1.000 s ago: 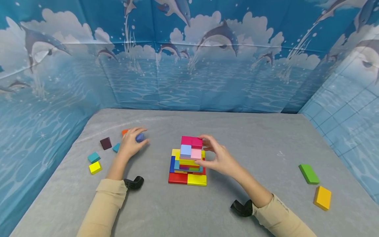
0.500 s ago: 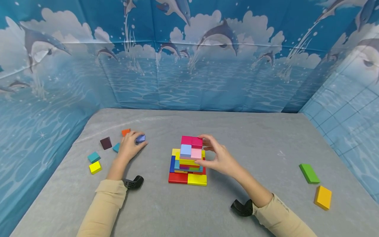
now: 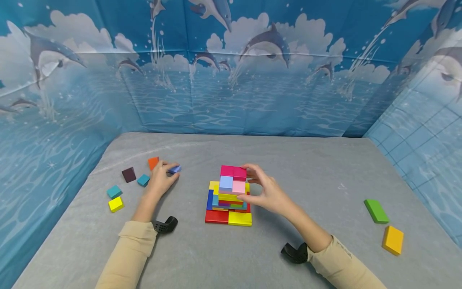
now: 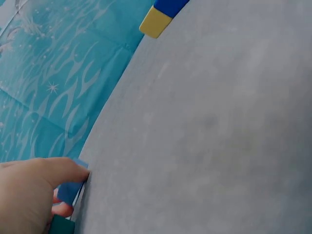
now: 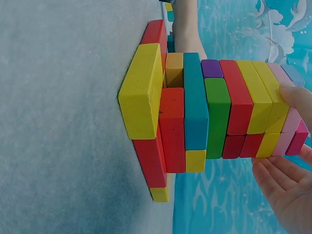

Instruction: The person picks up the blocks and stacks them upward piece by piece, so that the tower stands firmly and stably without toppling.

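At the left of the head view, my left hand [image 3: 161, 179] pinches a periwinkle-blue block [image 3: 175, 169] between thumb and fingers, low over the cloth. The left wrist view shows the thumb against this blue block [image 4: 70, 192]. In the middle stands a tower of coloured blocks [image 3: 231, 200], wide at its base, with magenta, light-blue and pink blocks at the top. My right hand [image 3: 268, 193] holds the tower's upper layers from the right side. In the right wrist view its thumb and fingers [image 5: 273, 178] touch the yellow and pink layers on two sides.
Around the left hand lie loose blocks: orange [image 3: 153, 162], dark brown [image 3: 128, 174], two teal [image 3: 143, 180] and yellow [image 3: 116, 204]. A green block [image 3: 377, 211] and an orange-yellow block [image 3: 393, 240] lie far right on the grey cloth [image 3: 325, 172]. Dolphin-print curtains [image 3: 231, 100] border the table.
My left hand has closed its thumb and fingers on the periwinkle block and shifted slightly right with it, uncovering the orange and teal blocks. The right hand and tower stay put.
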`<action>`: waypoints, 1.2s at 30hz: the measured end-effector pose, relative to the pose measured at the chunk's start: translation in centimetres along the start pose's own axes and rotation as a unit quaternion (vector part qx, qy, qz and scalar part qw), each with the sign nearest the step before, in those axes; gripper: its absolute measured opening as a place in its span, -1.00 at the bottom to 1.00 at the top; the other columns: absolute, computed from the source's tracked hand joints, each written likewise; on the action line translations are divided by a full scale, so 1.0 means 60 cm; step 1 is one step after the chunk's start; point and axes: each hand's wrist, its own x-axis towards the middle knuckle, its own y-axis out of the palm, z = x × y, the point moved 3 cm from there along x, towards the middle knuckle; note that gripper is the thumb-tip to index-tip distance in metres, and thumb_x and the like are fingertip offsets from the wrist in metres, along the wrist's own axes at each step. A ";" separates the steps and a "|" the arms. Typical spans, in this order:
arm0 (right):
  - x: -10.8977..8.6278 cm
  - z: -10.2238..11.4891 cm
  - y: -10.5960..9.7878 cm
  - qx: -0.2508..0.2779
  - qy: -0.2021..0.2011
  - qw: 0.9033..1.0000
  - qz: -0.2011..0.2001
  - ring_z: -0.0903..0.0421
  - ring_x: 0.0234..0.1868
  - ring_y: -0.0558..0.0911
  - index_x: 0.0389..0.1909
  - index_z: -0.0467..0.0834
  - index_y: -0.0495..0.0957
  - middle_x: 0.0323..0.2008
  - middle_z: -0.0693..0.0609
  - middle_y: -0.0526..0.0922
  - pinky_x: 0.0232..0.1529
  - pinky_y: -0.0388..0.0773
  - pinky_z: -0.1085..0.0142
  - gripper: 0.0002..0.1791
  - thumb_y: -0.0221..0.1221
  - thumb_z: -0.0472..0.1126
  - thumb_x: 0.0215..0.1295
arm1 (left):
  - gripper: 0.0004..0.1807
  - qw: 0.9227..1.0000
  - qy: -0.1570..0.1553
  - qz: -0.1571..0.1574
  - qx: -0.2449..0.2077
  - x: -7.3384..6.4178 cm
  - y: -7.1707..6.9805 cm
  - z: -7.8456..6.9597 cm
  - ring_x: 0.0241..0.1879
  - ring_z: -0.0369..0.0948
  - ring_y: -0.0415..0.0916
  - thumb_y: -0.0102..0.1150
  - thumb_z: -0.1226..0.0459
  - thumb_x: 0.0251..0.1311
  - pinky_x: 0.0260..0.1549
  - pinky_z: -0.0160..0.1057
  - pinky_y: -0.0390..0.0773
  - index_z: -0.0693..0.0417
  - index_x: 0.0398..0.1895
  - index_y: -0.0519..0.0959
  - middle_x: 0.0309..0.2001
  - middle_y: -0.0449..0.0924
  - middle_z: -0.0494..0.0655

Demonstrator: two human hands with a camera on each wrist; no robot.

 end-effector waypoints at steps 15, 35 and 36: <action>0.001 0.001 0.000 0.010 0.001 1.000 0.002 0.08 0.08 0.44 0.24 -0.08 0.15 0.13 -0.04 0.40 0.00 0.47 0.05 -0.17 0.38 -0.20 -0.05 | -0.69 0.947 0.213 -0.089 -0.223 -0.012 -0.037 -0.173 -0.12 -0.04 0.43 0.31 0.49 -0.08 -0.17 -0.05 0.53 0.26 -0.18 0.62 -0.15 0.50 0.12; -0.001 -0.001 -0.001 0.015 -0.036 0.999 0.007 0.07 0.08 0.47 0.21 -0.12 0.15 0.09 -0.05 0.45 0.03 0.46 0.15 -0.20 0.36 -0.28 -0.03 | -0.69 0.885 0.432 0.008 -0.175 -0.064 -0.008 -0.308 -0.11 -0.17 0.40 0.37 0.37 -0.14 -0.01 -0.08 0.34 0.11 -0.21 0.65 -0.12 0.55 -0.02; -0.001 0.000 -0.001 0.016 -0.037 0.999 0.007 0.07 0.08 0.47 0.21 -0.12 0.15 0.09 -0.05 0.45 0.04 0.46 0.16 -0.20 0.36 -0.28 -0.03 | -0.69 0.885 0.434 0.007 -0.166 -0.065 -0.007 -0.308 -0.10 -0.16 0.40 0.37 0.37 -0.14 0.00 -0.07 0.33 0.11 -0.21 0.65 -0.12 0.55 -0.02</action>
